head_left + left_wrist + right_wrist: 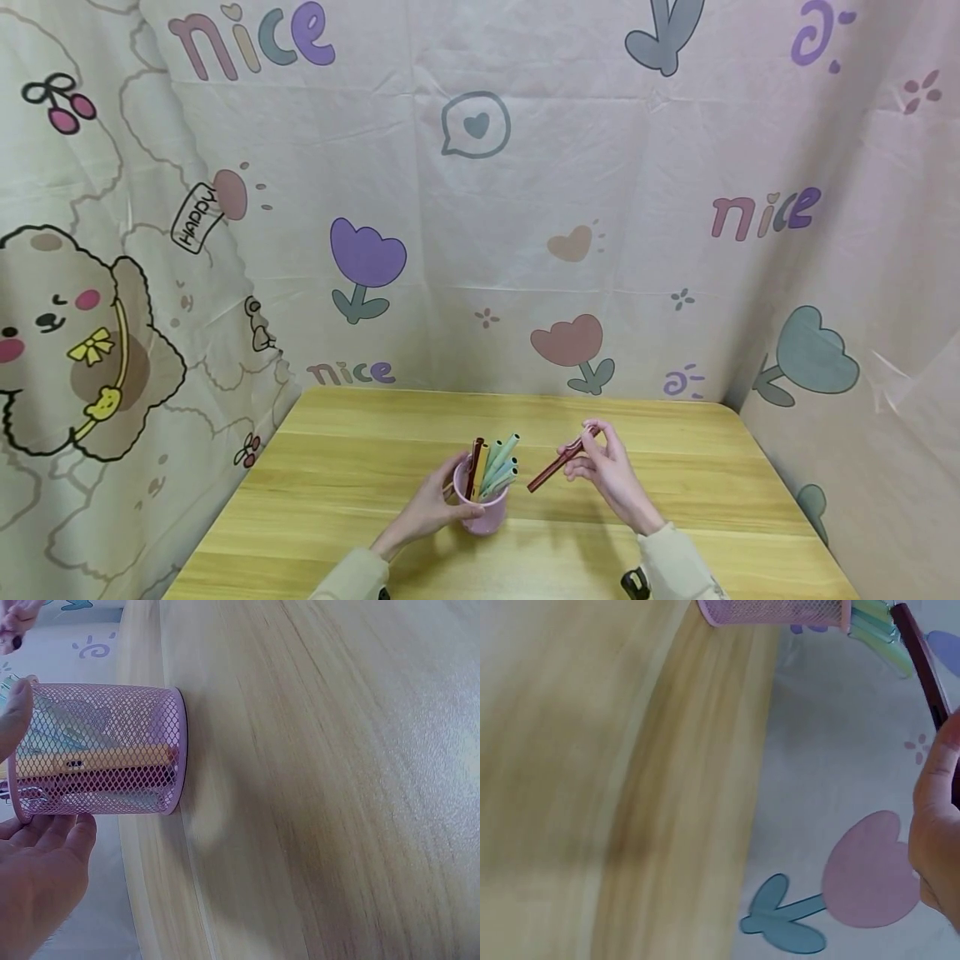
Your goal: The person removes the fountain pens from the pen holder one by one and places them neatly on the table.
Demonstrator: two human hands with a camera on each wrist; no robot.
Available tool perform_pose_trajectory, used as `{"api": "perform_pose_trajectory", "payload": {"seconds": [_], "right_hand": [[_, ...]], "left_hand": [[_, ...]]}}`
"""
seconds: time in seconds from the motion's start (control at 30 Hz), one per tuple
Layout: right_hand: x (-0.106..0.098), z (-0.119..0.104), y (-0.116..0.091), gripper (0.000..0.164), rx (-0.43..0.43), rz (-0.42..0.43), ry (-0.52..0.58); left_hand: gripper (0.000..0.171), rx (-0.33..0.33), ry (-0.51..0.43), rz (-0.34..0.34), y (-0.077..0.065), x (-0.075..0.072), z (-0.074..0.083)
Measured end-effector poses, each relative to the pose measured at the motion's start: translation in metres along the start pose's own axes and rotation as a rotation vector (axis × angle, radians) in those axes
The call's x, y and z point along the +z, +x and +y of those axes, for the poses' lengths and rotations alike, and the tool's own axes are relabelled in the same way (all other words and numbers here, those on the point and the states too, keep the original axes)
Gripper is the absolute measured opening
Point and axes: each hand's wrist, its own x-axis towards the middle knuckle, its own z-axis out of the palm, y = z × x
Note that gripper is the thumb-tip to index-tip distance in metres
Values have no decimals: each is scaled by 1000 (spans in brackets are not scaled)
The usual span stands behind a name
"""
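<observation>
My left hand [427, 505] is curled round the upper part of a pink mesh pen cup [487, 523], with the thumb at the front of its rim. Several pens stand in it: pale green and bluish ones [512, 442] leaning right, an orange one [482, 472] and a dark red one. In the left wrist view the orange pen [112, 759] shows through the mesh. To the right of the cup, my right hand [613, 479] pinches a dark red pen [551, 472] by its upper end. That pen slants above the table, its lower end pointing down toward the cup.
A light wooden table [337, 467] lies beneath both hands. Behind it and at the sides hangs a pale cloth [465, 233] printed with tulips, hearts and words. A small black object [635, 583] shows at the right sleeve [678, 558].
</observation>
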Motion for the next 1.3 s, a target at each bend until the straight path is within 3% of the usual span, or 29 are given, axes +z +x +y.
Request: {"api": "perform_pose_trajectory", "payload": {"seconds": [0.2, 0.3, 0.43, 0.53, 0.6, 0.87, 1.03, 1.3], "right_hand": [[-8, 11, -3, 60, 146, 72, -49], [-13, 18, -4, 69, 182, 114, -79], [-21, 29, -3, 44, 219, 136, -116], [-27, 36, -4, 23, 240, 95, -121], [-32, 42, -5, 19, 249, 47, -115], [-45, 63, -5, 20, 257, -89, -100], [-46, 69, -2, 34, 268, -75, -102], [-44, 74, 1, 34, 289, -24, -148]], "left_hand": [[95, -2, -15, -6, 0, 0, 1], [95, -2, -14, -4, 0, 0, 2], [95, -3, -9, -1, 1, 0, 2], [95, -2, -7, -2, 1, 0, 2], [95, -1, -5, -3, 1, 0, 2], [95, -7, 8, 6, 1, 0, 3], [94, 4, 18, 12, 2, 1, 1], [93, 10, 17, 16, 1, 2, 0]]}}
